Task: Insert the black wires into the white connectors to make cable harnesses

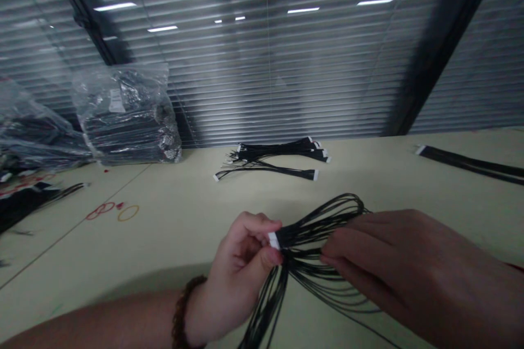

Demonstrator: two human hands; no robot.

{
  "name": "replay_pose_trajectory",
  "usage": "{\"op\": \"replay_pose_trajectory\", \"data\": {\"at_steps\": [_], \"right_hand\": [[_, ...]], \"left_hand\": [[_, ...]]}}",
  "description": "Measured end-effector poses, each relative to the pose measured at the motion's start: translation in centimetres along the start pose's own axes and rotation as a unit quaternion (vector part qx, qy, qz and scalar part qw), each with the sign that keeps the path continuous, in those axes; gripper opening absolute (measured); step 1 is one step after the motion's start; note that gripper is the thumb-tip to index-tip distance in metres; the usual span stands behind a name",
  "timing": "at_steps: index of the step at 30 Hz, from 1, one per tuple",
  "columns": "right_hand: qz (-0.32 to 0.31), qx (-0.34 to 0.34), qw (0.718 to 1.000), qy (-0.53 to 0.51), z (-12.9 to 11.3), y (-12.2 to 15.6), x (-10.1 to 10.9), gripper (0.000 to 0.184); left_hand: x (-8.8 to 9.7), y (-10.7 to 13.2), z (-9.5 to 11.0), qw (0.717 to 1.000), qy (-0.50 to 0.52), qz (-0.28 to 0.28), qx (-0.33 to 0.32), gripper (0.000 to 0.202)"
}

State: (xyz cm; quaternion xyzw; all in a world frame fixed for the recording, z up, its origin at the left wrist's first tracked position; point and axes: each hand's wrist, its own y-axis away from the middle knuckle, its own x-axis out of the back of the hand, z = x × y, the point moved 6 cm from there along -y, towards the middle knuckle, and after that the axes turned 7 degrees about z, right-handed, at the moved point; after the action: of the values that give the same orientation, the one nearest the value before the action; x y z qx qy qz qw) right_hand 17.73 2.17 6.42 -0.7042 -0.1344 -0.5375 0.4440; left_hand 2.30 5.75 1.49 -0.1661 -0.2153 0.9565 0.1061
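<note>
Between the thumb and fingers of my left hand [241,272] is the white connector [274,240] of a wire harness. Its many thin black wires [315,229] fan out to the right in loops, and another bunch hangs down past my left thumb. My right hand [393,267] is closed on part of these black wires, a short way right of the connector. The back of that hand hides its fingertips and the far ends of some wires.
Several black wire harnesses [282,150] with white connectors lie at the table's back. Another black cable bundle [470,162] is at the right. Plastic bags of cables [129,131] stand back left. Rubber bands [128,213] and dark cables [28,202] lie on the left. Window blinds [262,82] rise behind.
</note>
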Motion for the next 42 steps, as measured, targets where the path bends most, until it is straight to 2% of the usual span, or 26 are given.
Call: {"op": "replay_pose_trajectory", "data": {"at_steps": [6,17,26,31,36,39,42], "right_hand": [[0.014,0.005,1.000,-0.017,-0.2,-0.2,0.1,0.013],[0.011,0.005,1.000,-0.014,-0.1,0.2,0.1,0.009],[0.064,0.034,0.997,0.006,-0.8,-0.2,1.1,0.013],[0.070,0.042,0.997,-0.010,-1.2,-0.8,0.6,0.022],[0.116,0.053,0.992,-0.003,-0.8,-1.6,0.6,0.034],[0.142,0.065,0.987,0.029,-1.2,-1.7,1.0,0.044],[0.156,0.069,0.984,0.040,-1.6,-1.6,1.1,0.045]], "left_hand": [[-0.7,0.2,0.2,0.999,0.002,-0.046,-0.007,0.017],[-0.8,0.2,0.3,0.998,-0.011,-0.054,0.004,0.016],[-1.4,0.3,0.3,0.997,-0.008,-0.072,0.016,0.017],[-1.8,-0.2,-0.2,0.998,0.014,-0.051,0.021,0.017],[-1.5,-0.8,-0.9,0.999,0.019,-0.023,0.027,0.015],[-1.5,-0.7,-0.9,0.999,0.026,-0.026,0.035,0.015],[-1.6,-0.5,-0.6,0.998,0.028,-0.038,0.039,0.015]]}}
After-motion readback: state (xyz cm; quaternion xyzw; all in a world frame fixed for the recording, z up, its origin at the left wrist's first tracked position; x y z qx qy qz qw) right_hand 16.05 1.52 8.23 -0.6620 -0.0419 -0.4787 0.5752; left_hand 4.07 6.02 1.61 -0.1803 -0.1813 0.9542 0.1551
